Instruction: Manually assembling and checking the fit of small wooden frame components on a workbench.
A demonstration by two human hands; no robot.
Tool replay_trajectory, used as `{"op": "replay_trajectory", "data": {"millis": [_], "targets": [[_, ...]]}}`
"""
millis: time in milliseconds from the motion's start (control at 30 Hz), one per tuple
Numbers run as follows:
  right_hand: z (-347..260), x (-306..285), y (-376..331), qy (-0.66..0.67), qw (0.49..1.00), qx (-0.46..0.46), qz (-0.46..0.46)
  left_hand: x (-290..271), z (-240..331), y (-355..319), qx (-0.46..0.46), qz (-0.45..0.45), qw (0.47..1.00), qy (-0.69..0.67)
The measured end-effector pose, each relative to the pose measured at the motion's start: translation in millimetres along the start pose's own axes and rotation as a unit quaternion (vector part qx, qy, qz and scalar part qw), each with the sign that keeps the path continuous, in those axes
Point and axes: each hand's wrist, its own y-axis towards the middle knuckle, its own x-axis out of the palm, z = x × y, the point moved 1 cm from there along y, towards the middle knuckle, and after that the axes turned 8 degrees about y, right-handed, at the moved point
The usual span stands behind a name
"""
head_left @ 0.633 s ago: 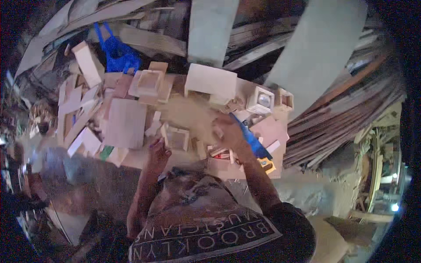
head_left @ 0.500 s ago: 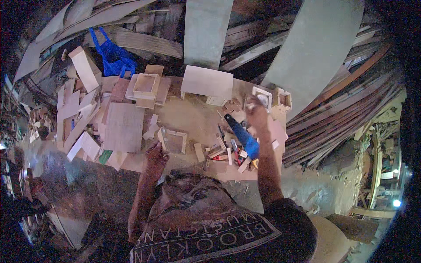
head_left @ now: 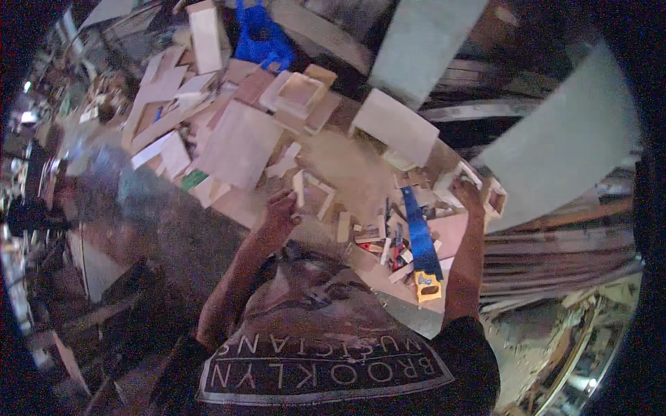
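My left hand is closed at the near left corner of a small wooden frame, its fingers on the pale upright strip. The frame lies on the workbench. Over at the right end of the bench, my right hand reaches into a second small box-like wooden frame. Its fingers are curled, and what they hold, if anything, is too small and blurred to make out. Left of my right forearm lies a handsaw with a blue blade and yellow handle, on top of loose tools and offcuts.
A small wooden box rests on boards at the back, beside a pale raised panel. Flat boards and offcuts are piled at left, with a blue plastic chair behind. Another open wooden box sits right of my right hand.
My view has turned, so the bench now slopes down to the right. My right hand has come down into the frame at the right. The left hand keeps to its frame; the saw handle now shows fully.
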Motion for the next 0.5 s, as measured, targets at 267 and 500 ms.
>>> {"op": "replay_trajectory", "data": {"millis": [267,500], "targets": [[-77.3,-93.0,-37.0,0.194,0.951,0.176,0.165,-11.6,7.6,5.8,-0.156,0.014,0.922,-0.354],[-266.7,-163.1,-104.6,0.618,0.762,-0.148,0.125,-12.1,34.4,26.2,-0.287,-0.067,0.788,-0.54]]}}
